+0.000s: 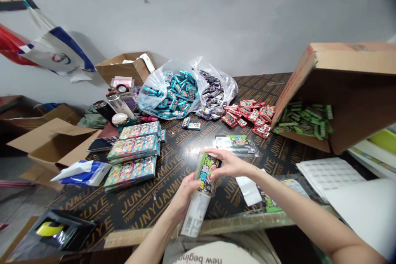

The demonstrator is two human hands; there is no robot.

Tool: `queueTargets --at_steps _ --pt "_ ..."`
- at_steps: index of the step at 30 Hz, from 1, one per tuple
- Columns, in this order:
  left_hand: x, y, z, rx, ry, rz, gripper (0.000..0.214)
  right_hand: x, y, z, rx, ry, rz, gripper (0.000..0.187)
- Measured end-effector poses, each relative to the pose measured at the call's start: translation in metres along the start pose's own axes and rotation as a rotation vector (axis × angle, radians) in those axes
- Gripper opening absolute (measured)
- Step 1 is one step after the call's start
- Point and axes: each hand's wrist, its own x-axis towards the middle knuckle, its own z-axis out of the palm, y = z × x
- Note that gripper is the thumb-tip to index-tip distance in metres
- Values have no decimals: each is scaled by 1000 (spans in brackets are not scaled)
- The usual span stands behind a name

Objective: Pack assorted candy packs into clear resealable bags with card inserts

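Hands meet over the bench [173, 148]: the left hand [182, 198] grips a clear sleeve [195, 212] from below while the right hand [227, 164] pinches a green packet [206, 171] at its mouth. Packing looks mid-insertion; sliding it fully in seems next. Filled packs [133, 156] lie left of the hands.

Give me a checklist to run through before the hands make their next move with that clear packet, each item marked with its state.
1. Both hands on the packet: ok, left hand low, right hand at the top.
2. Green item inside the packet's top: ok, it shows through the film.
3. Packet sealed: cannot tell.
4. Finished stacks within reach on the table: ok.
5. Supply at hand: ok, red packs loose, green packs in the tipped box.
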Motion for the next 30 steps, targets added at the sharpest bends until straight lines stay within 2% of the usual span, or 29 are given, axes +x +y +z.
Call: queueTargets --at_steps 1,4,5,8,10,12,13,16,19,22,25,27,30 --pt "1 0 0 -19 26 5 46 1 1 3 54 92 5 67" --pt "0 0 -3 -22 111 50 40 2 5 19 117 478 91 73" --pt "-1 1 -3 -17 127 64 40 3 7 25 166 535 142 75" --pt "-7 3 -5 -20 146 54 41 2 10 42 329 502 256 74" --pt "-11 5 -7 -31 142 42 45 2 6 45 243 631 204 67" --pt "-12 7 -10 -2 100 63 51 3 -3 43 73 782 83 52" --pt "-12 8 -12 34 64 78 53 3 -7 40 21 787 29 44" --pt "-9 8 -19 144 -16 95 56 6 -18 31 31 581 -16 32" --pt "-5 6 -21 140 -49 100 63 7 -19 22 25 246 6 24" --pt "-7 5 -15 161 -70 144 65 6 -17 13 -69 -62 -23 28" --pt "-13 8 -8 238 -44 132 53 4 -16 5 -87 -149 -29 54" --pt "-17 9 -6 266 -19 98 48 4 -16 4 -16 -142 -14 66" --pt "-19 6 -10 288 46 57 43 4 -15 10 55 -19 -12 54"
